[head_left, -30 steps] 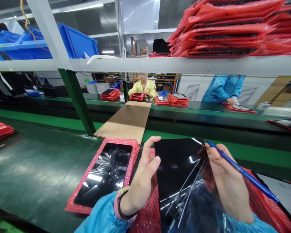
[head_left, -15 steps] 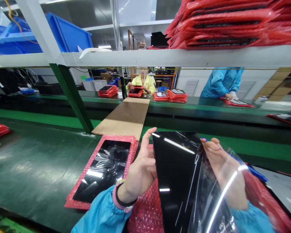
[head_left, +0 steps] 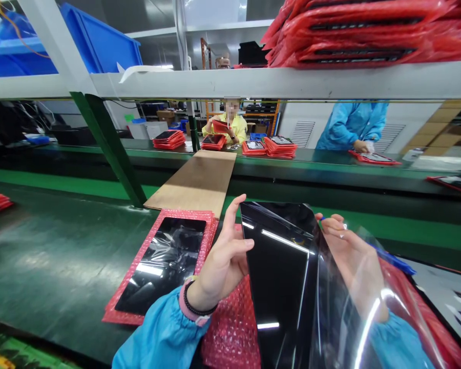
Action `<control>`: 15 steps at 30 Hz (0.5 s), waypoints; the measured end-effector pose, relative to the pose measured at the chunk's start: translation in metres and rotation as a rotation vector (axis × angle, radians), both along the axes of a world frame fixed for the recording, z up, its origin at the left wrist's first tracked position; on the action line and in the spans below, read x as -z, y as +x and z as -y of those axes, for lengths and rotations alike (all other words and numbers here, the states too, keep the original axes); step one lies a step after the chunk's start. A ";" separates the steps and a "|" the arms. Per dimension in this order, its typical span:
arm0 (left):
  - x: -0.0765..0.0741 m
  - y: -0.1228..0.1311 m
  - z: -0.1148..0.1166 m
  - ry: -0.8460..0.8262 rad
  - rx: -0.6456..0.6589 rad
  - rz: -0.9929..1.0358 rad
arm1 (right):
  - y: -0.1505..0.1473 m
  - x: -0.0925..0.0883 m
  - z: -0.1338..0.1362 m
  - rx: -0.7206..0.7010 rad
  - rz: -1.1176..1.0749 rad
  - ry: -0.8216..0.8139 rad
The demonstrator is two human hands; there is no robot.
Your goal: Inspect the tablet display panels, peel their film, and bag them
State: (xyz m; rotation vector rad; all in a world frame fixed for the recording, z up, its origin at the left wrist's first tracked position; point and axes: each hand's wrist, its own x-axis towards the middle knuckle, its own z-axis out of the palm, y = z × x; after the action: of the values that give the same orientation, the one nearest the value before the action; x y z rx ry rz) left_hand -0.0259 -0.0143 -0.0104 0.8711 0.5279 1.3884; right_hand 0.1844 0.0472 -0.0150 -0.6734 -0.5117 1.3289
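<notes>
Between left hand [head_left: 226,259] and right hand [head_left: 351,251], black panel [head_left: 278,282]

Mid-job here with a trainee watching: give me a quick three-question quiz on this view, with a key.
1. Multiple choice: which material lies directly under the flat panel, the black one left of the held panel?
A) brown cardboard
B) pink-red bubble wrap
C) blue plastic
2. True or false: the dark beaded bracelet is on the right wrist.
3. Fill in: the hand at the held panel's left edge is the ____ hand.

Key:
1. B.
2. False; the bracelet is on the left wrist.
3. Left; the left hand has its thumb at that edge.
</notes>
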 end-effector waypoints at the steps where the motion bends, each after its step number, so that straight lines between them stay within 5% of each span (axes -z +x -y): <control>1: -0.001 0.000 0.000 0.007 0.013 -0.009 | -0.001 -0.001 0.001 -0.001 0.001 -0.015; 15: -0.012 0.001 0.000 -0.008 0.085 0.004 | -0.002 0.000 -0.005 -0.012 0.051 -0.143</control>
State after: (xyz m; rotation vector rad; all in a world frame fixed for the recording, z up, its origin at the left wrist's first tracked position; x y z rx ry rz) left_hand -0.0245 -0.0141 0.0015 0.8744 0.4880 1.3092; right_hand 0.1824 0.0522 -0.0154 -0.8251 -0.4658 1.3718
